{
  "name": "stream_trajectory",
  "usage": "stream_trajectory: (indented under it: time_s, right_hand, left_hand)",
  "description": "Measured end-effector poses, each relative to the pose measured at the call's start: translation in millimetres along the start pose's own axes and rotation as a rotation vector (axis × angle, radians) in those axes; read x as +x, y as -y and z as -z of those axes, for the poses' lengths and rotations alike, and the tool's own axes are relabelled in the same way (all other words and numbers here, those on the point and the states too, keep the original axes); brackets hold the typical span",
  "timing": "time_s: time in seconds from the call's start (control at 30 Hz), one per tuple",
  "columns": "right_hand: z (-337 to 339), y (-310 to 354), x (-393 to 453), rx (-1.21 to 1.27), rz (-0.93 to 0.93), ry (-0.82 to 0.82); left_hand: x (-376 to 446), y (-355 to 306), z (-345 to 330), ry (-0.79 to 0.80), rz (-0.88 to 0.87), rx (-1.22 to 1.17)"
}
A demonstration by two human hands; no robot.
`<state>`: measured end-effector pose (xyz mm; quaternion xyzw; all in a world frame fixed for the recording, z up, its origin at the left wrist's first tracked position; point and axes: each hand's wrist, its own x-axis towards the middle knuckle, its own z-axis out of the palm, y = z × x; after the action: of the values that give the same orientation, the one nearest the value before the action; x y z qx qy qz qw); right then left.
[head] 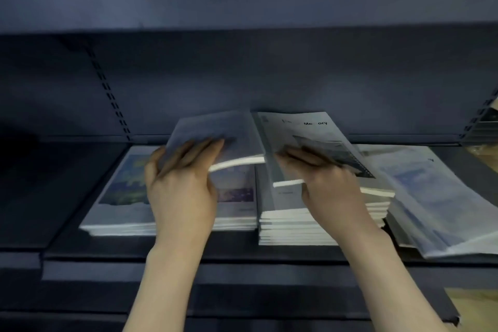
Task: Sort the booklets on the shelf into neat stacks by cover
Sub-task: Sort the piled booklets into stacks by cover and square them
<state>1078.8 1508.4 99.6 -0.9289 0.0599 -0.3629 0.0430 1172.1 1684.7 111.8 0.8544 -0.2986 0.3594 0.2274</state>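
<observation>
1. Lifting blurry grey-blue paper booklet (213, 129) w/ left hand (180, 186), fingers clamped on its edge, probably to check cover.
2. Gripping white "Memory" booklet (299, 143) w/ right hand (328, 178), tilted above middle stack (296, 226) on dark metal shelf (242, 269).

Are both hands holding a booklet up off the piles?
Yes, the left hand lifts a bluish booklet and the right hand lifts a white booklet above the stacks.
</observation>
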Motion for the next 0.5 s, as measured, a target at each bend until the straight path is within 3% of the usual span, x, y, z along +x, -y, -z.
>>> stream_trajectory:
  time_s: [0.17,0.33,0.5]
  right_hand:
    - [2.0,17.3,2.9,-0.072,-0.095,0.160]
    - [16.7,20.6,3.6,0.001,-0.198,0.516]
    - [20.2,23.2,10.6,0.031,-0.267,0.642]
  left_hand:
    - [-3.2,22.0,0.5,-0.008,0.008,0.004]
    - [-8.3,30.1,-1.2,-0.014,0.059,-0.031]
    - [-7.6,34.2,-0.7,-0.018,0.055,-0.039]
